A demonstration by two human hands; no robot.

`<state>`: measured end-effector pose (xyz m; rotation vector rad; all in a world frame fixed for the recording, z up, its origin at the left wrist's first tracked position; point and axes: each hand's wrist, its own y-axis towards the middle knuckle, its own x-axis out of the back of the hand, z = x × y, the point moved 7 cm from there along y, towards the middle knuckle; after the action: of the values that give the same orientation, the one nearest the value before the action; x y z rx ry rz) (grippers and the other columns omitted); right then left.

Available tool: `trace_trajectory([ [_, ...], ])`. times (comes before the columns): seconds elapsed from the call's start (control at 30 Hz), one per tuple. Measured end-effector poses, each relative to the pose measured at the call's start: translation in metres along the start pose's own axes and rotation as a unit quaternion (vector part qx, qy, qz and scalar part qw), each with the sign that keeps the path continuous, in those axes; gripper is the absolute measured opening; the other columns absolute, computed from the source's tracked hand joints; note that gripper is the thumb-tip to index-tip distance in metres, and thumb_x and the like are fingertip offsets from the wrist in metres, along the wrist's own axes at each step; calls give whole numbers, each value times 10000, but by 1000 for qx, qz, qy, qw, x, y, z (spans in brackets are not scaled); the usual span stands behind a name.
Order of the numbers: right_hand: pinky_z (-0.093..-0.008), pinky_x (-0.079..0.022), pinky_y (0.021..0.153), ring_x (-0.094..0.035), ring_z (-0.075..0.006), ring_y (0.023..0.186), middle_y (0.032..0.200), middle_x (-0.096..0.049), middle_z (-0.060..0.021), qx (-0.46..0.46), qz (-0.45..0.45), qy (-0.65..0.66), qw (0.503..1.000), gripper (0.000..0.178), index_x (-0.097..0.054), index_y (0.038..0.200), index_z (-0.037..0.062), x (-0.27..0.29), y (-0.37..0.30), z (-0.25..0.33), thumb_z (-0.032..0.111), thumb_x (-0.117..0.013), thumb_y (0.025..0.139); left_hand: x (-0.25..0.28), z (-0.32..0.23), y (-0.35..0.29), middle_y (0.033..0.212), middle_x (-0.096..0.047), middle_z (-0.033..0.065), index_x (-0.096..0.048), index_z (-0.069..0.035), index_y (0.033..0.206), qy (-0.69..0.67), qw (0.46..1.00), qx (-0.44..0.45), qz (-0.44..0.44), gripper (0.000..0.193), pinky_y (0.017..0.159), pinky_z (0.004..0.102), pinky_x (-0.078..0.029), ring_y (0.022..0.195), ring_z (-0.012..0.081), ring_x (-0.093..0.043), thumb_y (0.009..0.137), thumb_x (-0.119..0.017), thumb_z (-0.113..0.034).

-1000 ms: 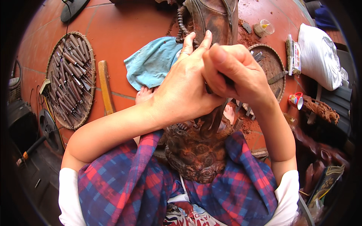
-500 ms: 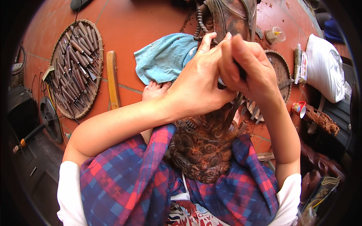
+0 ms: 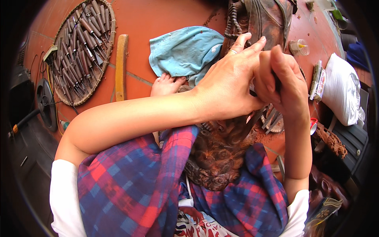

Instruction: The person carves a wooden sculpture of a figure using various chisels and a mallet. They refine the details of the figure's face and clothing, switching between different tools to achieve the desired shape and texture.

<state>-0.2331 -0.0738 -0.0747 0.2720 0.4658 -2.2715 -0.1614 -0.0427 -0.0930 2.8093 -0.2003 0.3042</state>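
Observation:
A dark brown wood carving (image 3: 215, 162) lies between my knees on plaid cloth, its curled, rounded end towards me. Its far part, with a beaded strand and folds (image 3: 272, 19), stretches away over the floor. My left hand (image 3: 229, 79) rests across the carving, two fingers stretched out and apart, its thumb side beneath the other hand. Closed in a fist, my right hand (image 3: 286, 85) grips a dark-handled carving tool (image 3: 277, 81). Most of that tool is hidden by the fingers, and I cannot see where its tip meets the wood.
A round woven tray (image 3: 112, 39) of wooden-handled chisels (image 3: 77, 55) lies at left beside a wooden bar (image 3: 121, 67). A blue cloth (image 3: 183, 51) is near my bare foot (image 3: 166, 85). At right are a small jar (image 3: 299, 47), a white sack (image 3: 339, 87) and a red cup (image 3: 314, 125).
The whole view has shifted, so the hands and the carving's far end appear farther right. Both hands keep nearly the same pose, the right still gripping the carving tool.

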Motion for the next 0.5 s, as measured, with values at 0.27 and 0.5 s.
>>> trace_trajectory([
  [0.27,-215,-221,371,-281,-46,377,482,-393,21,70,-7,37,997,547,-453,639,68,-2,-2,8,380,-337,1073,-3,3,-2,1377,-488,230,-565,-40,1087,7,1000,3,17,463,1111,561,-329,1411,458,-266,676,-743,-159],
  [0.5,-218,-216,369,-272,-46,370,472,-377,20,10,-24,-13,1000,548,-437,634,72,-1,5,-1,382,-335,1073,0,10,-3,1459,-407,248,-538,-31,1181,-39,998,42,2,575,1118,525,-340,1413,496,-225,660,-744,-162],
])
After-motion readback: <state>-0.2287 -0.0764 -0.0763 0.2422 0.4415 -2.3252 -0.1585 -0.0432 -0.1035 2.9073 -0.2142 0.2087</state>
